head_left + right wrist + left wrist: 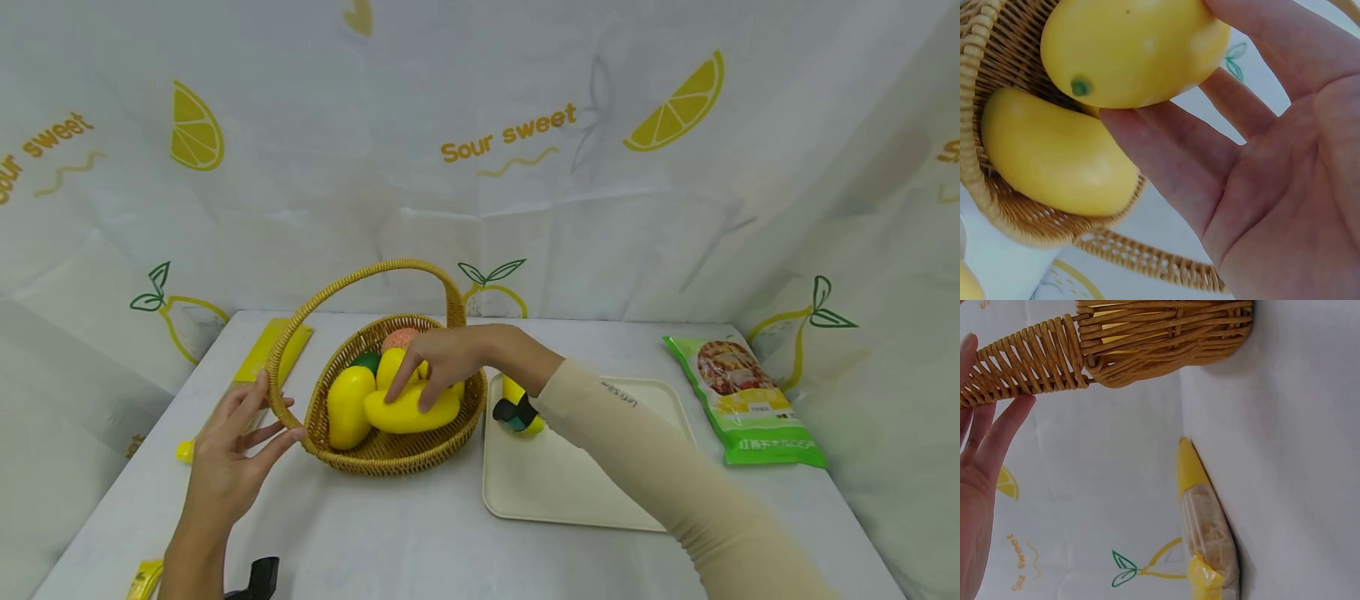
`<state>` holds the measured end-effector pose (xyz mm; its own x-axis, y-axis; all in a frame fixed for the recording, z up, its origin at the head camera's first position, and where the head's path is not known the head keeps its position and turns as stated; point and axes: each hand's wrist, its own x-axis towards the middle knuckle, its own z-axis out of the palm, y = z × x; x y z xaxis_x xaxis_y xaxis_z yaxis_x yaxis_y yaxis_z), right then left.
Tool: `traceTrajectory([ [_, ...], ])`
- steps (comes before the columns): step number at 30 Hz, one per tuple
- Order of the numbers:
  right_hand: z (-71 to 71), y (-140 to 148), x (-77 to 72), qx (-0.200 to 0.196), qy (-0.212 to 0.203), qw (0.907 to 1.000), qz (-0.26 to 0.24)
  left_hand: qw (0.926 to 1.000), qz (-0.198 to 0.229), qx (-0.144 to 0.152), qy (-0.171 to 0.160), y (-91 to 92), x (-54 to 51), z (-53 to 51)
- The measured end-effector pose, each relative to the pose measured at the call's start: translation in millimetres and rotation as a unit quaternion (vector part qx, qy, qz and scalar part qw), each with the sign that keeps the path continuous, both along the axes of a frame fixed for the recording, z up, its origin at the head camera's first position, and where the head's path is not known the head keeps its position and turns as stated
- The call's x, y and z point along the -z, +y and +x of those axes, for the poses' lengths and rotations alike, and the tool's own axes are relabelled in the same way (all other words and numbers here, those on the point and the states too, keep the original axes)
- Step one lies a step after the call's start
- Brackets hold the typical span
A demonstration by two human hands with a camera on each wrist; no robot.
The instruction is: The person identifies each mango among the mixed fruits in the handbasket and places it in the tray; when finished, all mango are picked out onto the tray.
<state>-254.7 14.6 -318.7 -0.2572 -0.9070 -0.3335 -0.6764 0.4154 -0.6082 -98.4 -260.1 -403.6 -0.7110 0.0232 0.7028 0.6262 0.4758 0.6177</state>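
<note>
A wicker basket [390,462] with a tall arched handle holds several yellow mangoes, a green fruit and a pinkish round one. The left hand [228,454] grips the lower left of the handle between thumb and fingers; the left wrist view shows the fingers [1007,428] against the woven handle [1029,359]. Over the basket, the right hand [442,358] holds a yellow mango [412,410] between thumb and fingers, lying across the other fruit. In the right wrist view this mango [1135,50] sits in the fingertips, above another mango [1060,153].
Right of the basket is a cream tray [570,492] with a yellow item and black strap partly under the right forearm. A green snack bag [750,404] lies far right. A yellow package [262,350] lies behind the left hand; another yellow object [145,579] is at front left.
</note>
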Motion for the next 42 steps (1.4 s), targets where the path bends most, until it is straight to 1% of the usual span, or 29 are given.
traceTrajectory([
  [4,-1.8,15.6,-6.6,0.012,-0.028,0.9990,-0.031,1.0000,-0.004,-0.002,-0.008,-0.5,-0.6,1.0],
  [8,-3.1,34.6,-16.1,0.017,-0.033,0.9977,-0.056,1.0000,-0.006,0.000,-0.007,-2.4,1.1,-0.1],
  [10,-4.2,44.5,-20.8,0.019,-0.027,0.9972,-0.067,1.0000,-0.006,0.006,0.001,-3.4,2.5,-1.4],
  [14,-6.5,66.0,-30.3,0.028,-0.045,0.9936,-0.100,0.9998,-0.005,0.015,0.008,-3.8,3.7,-3.5],
  [16,-6.7,77.2,-35.0,0.039,-0.055,0.9913,-0.113,0.9998,-0.005,0.017,0.008,-3.4,3.4,-3.3],
  [18,-6.5,87.7,-38.9,0.049,-0.061,0.9896,-0.120,0.9999,-0.007,0.014,0.004,-2.9,2.0,-2.4],
  [22,-5.0,105.6,-42.9,0.079,-0.048,0.9882,-0.122,0.9994,-0.012,-0.007,-0.031,-2.7,-1.8,1.1],
  [24,-4.7,113.0,-42.5,0.089,-0.041,0.9871,-0.127,0.9989,-0.013,-0.013,-0.042,-2.8,-2.5,2.4],
  [25,-4.3,117.0,-42.2,0.096,-0.037,0.9863,-0.129,0.9989,-0.013,-0.013,-0.042,-2.8,-2.3,2.4],
  [31,0.0,143.2,-39.3,0.142,-0.032,0.9766,-0.158,0.9999,-0.003,0.011,0.002,-2.5,2.0,-2.8],
  [34,2.6,157.5,-36.3,0.172,-0.035,0.9698,-0.170,0.9999,0.000,0.013,0.002,-2.6,3.6,-4.1],
  [35,3.3,162.3,-34.6,0.182,-0.032,0.9674,-0.173,0.9999,-0.001,0.011,-0.002,-2.5,3.3,-3.6],
  [38,5.0,177.2,-27.7,0.211,-0.047,0.9583,-0.187,0.9999,-0.002,0.010,-0.001,-2.7,2.7,-2.8],
  [42,6.0,196.6,-14.9,0.237,-0.068,0.9455,-0.213,0.9999,-0.004,0.009,0.004,-3.1,2.1,-2.0],
])
